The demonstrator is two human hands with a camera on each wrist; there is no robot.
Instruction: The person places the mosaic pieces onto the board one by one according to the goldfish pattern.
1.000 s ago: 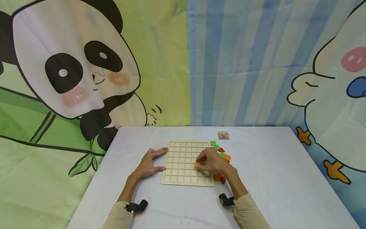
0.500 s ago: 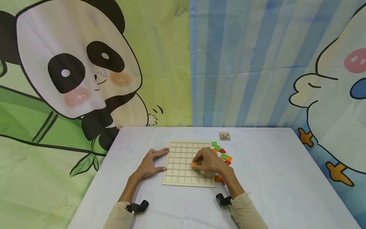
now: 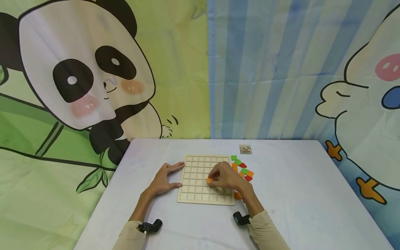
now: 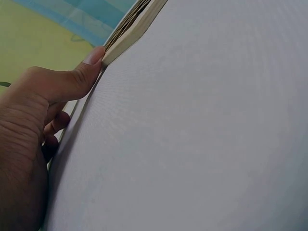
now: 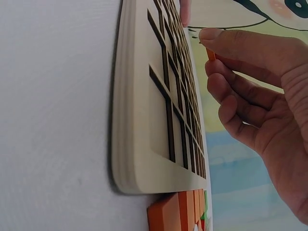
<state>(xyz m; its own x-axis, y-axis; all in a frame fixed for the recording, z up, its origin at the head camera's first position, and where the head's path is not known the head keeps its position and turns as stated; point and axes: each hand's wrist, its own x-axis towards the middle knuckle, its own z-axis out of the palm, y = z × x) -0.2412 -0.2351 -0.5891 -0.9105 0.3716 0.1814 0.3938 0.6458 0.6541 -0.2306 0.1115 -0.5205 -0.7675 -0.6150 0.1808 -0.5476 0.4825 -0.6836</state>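
A pale wooden board (image 3: 194, 173) with a grid of square recesses lies on the white table. My left hand (image 3: 160, 178) stands at its left side, thumb and fingers spread apart along the edge. In the left wrist view that thumb (image 4: 79, 84) touches the board's corner. Over the right-centre part of the grid, my right hand (image 3: 227, 177) pinches a small orange tile (image 3: 209, 181) between thumb and fingertips. The right wrist view shows the thin tile (image 5: 211, 54) edge-on, held above the board, with the other fingers curled beneath.
Loose green tiles (image 3: 234, 157), red tiles (image 3: 248, 178) and orange tiles (image 3: 238, 196) lie scattered along the board's right edge, partly behind my right arm. A small patterned card (image 3: 245, 149) lies near the table's far edge. Cartoon-printed cloth hangs behind the table.
My right hand has moved a little left across the grid with the orange tile, uncovering more loose tiles. The left hand stays at the board's edge. The head view has shifted slightly.
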